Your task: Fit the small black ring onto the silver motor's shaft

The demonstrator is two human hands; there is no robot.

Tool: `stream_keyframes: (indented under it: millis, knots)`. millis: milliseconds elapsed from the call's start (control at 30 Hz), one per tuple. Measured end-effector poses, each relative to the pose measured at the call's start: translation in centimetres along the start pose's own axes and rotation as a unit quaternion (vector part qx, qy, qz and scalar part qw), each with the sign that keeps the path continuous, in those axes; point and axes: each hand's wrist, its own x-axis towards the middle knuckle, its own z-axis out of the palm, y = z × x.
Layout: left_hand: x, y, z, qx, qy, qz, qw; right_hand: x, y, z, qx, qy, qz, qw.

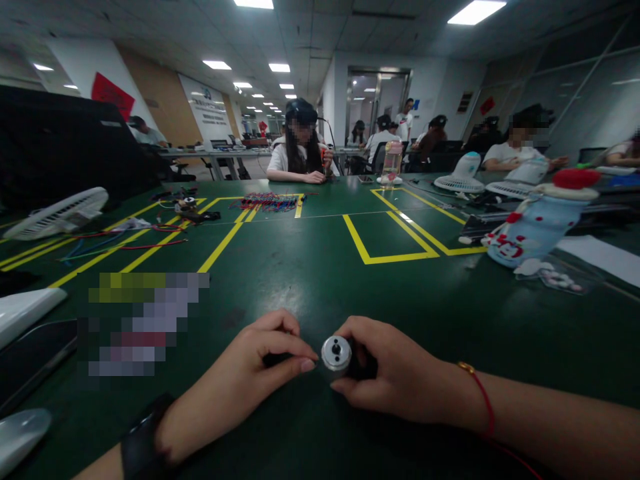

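Near the front edge of the green table, my right hand (400,373) is wrapped round a small motor (336,357). Its silvery round end faces me, with a dark centre and small holes beside it; the rest of its body is mostly behind the fingers. My left hand (270,357) is just left of the motor, thumb and forefinger pinched together. A tiny dark bit may show at their tips, too small to name. The left fingertips sit close to the motor's rim, with a narrow gap between.
A blue bottle with a red top (535,223) stands at the right, near white fans (463,175). Bundled wires (270,202) lie toward the far side; loose wires (125,240) are at left. A mouse (23,433) sits at near left. A person (300,150) sits opposite.
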Motion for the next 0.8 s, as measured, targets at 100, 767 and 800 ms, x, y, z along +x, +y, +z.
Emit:
stream_keyframes:
  millis: [100, 767, 800]
  knots:
    - [0.0, -0.2, 0.5, 0.025, -0.021, 0.006, 0.999, 0.0, 0.1, 0.1, 0.003, 0.003, 0.001, 1.0]
    - [0.4, -3.3, -2.3, 0.182, 0.079, -0.075, 0.977, -0.1, -0.4, -0.3, 0.015, -0.008, 0.015, 1.0]
    - [0.4, -3.1, -2.3, 0.183, 0.076, -0.074, 0.977, -0.1, -0.4, -0.4, 0.014, -0.008, 0.017, 1.0]
